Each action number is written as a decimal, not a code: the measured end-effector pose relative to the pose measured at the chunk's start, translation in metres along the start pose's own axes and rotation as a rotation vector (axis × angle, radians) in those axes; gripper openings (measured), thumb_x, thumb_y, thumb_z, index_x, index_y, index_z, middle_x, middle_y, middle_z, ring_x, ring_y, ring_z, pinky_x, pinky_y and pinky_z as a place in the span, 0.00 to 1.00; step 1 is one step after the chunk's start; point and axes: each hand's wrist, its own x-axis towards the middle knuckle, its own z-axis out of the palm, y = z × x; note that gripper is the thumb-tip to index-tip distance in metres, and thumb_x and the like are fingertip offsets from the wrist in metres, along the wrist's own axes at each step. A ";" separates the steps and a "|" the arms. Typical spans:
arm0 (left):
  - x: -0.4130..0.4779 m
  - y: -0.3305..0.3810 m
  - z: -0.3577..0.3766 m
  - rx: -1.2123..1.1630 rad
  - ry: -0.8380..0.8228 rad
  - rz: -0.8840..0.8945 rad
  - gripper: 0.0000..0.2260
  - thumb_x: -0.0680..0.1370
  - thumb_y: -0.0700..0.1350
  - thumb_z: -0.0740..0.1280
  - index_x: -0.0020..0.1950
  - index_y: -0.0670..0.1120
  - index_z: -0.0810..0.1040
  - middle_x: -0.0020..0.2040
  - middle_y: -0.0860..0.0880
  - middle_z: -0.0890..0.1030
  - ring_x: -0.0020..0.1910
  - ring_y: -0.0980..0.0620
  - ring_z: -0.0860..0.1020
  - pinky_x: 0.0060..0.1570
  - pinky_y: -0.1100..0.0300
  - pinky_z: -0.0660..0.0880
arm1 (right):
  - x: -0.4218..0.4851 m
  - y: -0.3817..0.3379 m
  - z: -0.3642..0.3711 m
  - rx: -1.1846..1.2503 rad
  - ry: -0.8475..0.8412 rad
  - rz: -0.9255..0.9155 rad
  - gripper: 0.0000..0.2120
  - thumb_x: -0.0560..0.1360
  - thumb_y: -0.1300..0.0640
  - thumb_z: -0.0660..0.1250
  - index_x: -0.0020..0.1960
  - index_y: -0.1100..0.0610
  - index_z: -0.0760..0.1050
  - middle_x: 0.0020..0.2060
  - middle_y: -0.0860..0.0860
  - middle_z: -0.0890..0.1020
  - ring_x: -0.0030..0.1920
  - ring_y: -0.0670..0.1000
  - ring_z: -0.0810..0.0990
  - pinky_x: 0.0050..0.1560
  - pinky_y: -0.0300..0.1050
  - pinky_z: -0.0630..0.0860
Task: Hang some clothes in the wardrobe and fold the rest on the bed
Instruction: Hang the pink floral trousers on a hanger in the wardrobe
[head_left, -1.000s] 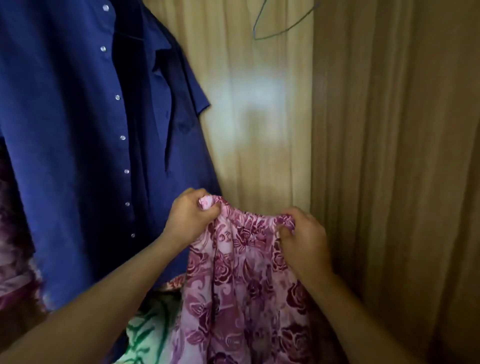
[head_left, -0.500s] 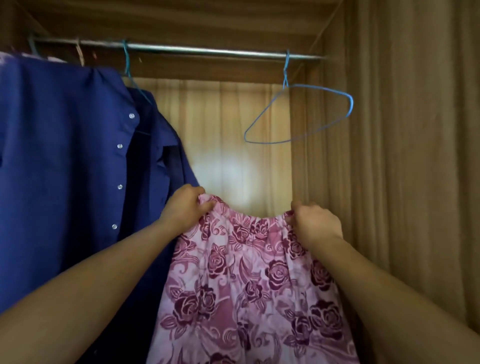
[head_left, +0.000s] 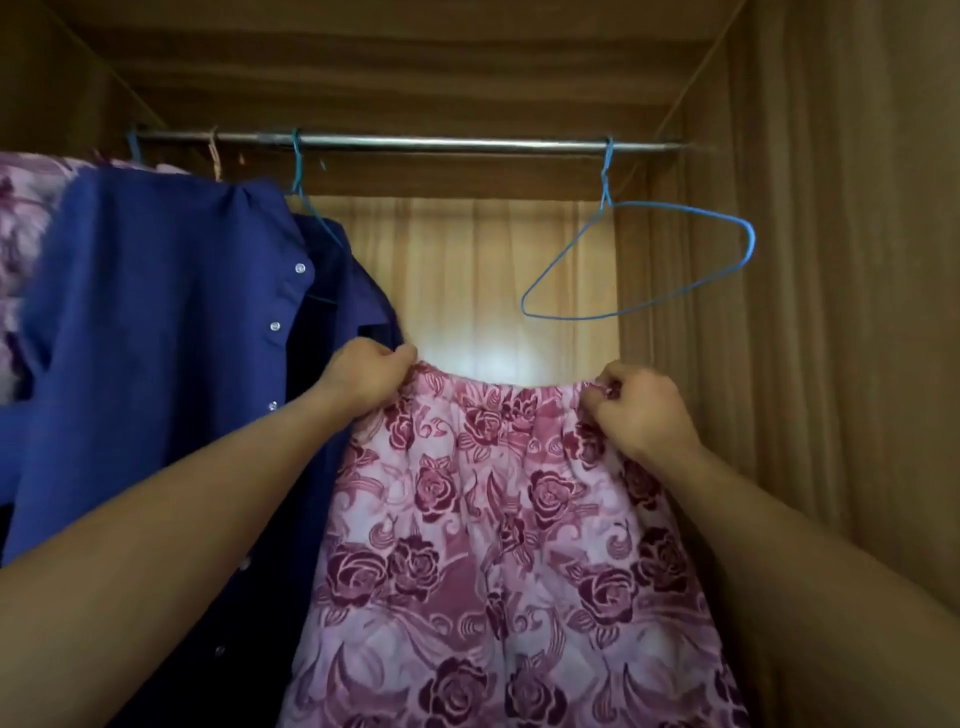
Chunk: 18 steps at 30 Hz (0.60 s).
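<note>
The wardrobe (head_left: 831, 364) takes up the whole view, with its wooden walls and top enclosing both hands. A pink skirt (head_left: 498, 545) printed with dark roses hangs between the hands and falls below them past the lower edge of the view. Its gathered waistband is stretched flat from one hand to the other. A blue shirt (head_left: 156, 364) with a row of pale buttons hangs left of the left hand, and that forearm crosses in front of it. Further left, well apart from the hands, part of a floral garment (head_left: 21, 249) shows behind the shirt. A metal rail (head_left: 441, 143) runs across above both hands. An empty blue wire hanger (head_left: 604, 179) is hooked on the rail above the right hand, clear of the skirt. The hook of the shirt's hanger (head_left: 297, 166) sits on the rail above the left hand. The left hand (head_left: 369, 376) is curled round the waistband's left end. The right hand (head_left: 639, 410) pinches the right end, its fingers bunched on the cloth.
</note>
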 end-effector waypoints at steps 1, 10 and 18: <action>-0.011 -0.009 0.006 0.009 -0.002 -0.025 0.23 0.80 0.51 0.64 0.28 0.40 0.74 0.34 0.37 0.81 0.36 0.41 0.78 0.43 0.51 0.75 | -0.014 0.008 0.007 0.030 -0.024 -0.002 0.12 0.76 0.48 0.68 0.40 0.56 0.77 0.39 0.55 0.82 0.43 0.59 0.80 0.42 0.47 0.73; -0.138 -0.102 0.082 0.323 -0.511 -0.149 0.10 0.75 0.40 0.69 0.34 0.43 0.83 0.42 0.39 0.82 0.57 0.40 0.77 0.58 0.50 0.76 | -0.163 0.075 0.087 -0.071 -0.554 0.110 0.08 0.73 0.53 0.69 0.40 0.56 0.83 0.34 0.49 0.80 0.40 0.54 0.82 0.34 0.40 0.72; -0.243 -0.193 0.128 0.442 -0.944 -0.253 0.18 0.80 0.50 0.64 0.70 0.58 0.72 0.73 0.41 0.64 0.64 0.44 0.73 0.71 0.54 0.67 | -0.275 0.083 0.135 -0.026 -1.035 0.026 0.24 0.70 0.47 0.59 0.54 0.60 0.85 0.43 0.60 0.84 0.47 0.59 0.80 0.54 0.41 0.69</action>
